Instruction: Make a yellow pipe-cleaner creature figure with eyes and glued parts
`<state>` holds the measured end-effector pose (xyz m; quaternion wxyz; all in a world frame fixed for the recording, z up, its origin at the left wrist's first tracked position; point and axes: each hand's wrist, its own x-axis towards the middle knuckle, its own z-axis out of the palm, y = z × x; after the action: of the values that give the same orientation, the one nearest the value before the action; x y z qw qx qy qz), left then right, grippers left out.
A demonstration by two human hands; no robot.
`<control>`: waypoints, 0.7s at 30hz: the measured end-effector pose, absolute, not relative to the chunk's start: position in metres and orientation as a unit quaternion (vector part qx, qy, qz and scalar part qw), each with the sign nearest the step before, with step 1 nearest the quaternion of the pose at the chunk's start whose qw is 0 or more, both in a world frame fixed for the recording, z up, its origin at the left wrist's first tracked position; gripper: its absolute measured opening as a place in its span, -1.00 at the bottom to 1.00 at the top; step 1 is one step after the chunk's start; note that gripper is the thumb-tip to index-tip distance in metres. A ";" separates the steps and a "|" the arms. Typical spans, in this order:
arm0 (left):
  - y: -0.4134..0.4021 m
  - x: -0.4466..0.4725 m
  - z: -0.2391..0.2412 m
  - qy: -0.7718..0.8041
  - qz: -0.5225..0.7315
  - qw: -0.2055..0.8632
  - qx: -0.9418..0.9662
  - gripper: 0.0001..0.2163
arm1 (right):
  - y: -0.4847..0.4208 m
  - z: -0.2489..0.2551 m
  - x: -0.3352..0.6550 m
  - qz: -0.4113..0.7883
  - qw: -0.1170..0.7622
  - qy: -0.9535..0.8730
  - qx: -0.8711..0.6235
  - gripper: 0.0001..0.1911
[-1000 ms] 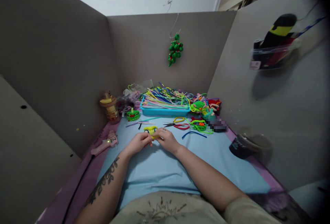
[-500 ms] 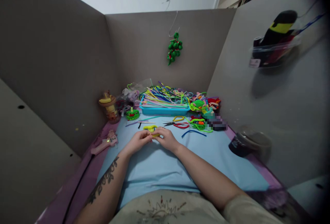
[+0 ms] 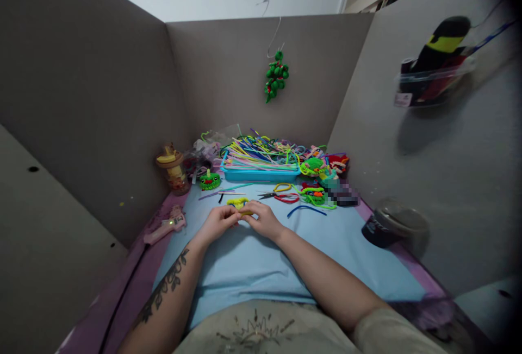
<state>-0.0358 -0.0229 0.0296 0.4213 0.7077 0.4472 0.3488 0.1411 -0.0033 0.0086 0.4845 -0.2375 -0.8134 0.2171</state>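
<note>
Fingertips of my left hand (image 3: pixel 222 220) and my right hand (image 3: pixel 263 218) meet over the blue cloth, both closed in a pinch. Between them is a short yellow pipe cleaner piece (image 3: pixel 246 212), partly covered by the fingers. Just beyond the fingers shows a yellow and blue fuzzy piece (image 3: pixel 237 202); whether it joins the held part I cannot tell. Scissors with red and yellow handles (image 3: pixel 286 198) lie to the right of it, blades pointing left. A blue pipe cleaner (image 3: pixel 306 208) curves on the cloth farther right.
A blue tray (image 3: pixel 261 175) heaped with pipe cleaners stands at the back. Left are a green fuzzy figure (image 3: pixel 210 181), a lidded cup (image 3: pixel 173 170) and a pink glue gun (image 3: pixel 166 229). Several fuzzy figures (image 3: pixel 314 193) and a dark tub (image 3: pixel 381 229) are right. Grey panels enclose the table.
The fingers have shifted very slightly around the yellow piece, and the held part looks tilted a little differently. Everything else stays where it was.
</note>
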 end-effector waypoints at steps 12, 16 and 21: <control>-0.023 -0.039 0.023 0.452 0.375 0.131 0.799 -0.78 | 0.004 0.000 0.141 0.282 0.494 -0.747 -0.344 -0.86; -0.024 -0.039 0.025 0.434 0.366 0.081 0.819 -0.82 | 0.003 -0.002 0.140 0.323 0.474 -0.746 -0.338 -0.83; -0.026 -0.038 0.026 0.442 0.355 0.073 0.820 -0.81 | 0.002 0.001 0.141 0.329 0.455 -0.759 -0.329 -0.82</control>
<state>-0.0383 -0.0263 0.0264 0.0727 0.8204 0.4422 0.3551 0.1408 0.0016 0.0008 0.4552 -0.3295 -0.7590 0.3290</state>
